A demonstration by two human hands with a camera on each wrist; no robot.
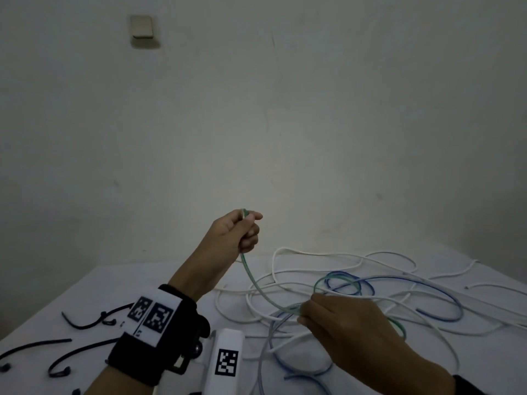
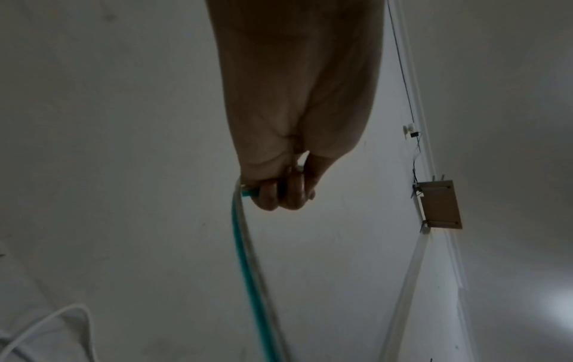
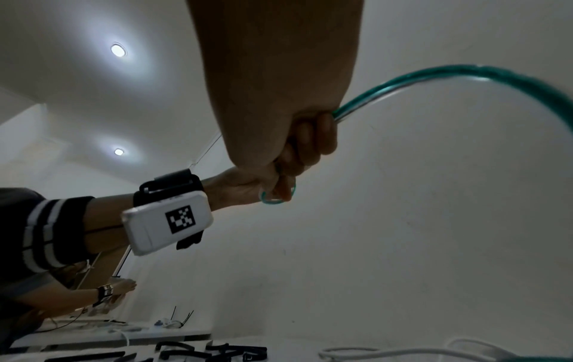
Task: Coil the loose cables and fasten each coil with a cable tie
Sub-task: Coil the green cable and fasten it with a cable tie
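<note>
- Your left hand (image 1: 238, 232), raised above the white surface (image 1: 85, 297), pinches the thin green cable (image 1: 258, 290).
- Your right hand (image 1: 339, 323) grips that cable over the tangle.
- Black plastic cable ties (image 1: 82, 323) lie left of the tangle.

Lighting: dim and grey-green in all three views, with a faint brighter patch on the far wall (image 1: 285, 166) in the head view and corners falling darker. Sources: two round ceiling lights (image 3: 118, 50) in the right wrist view, each ringed by a soft glare halo; a pale glow at the right edge of the left wrist view. Quality: grainy, soft focus; the green cable (image 2: 245, 257) is smeared by motion blur, and straight lines bow toward the wrist views' edges.
</note>
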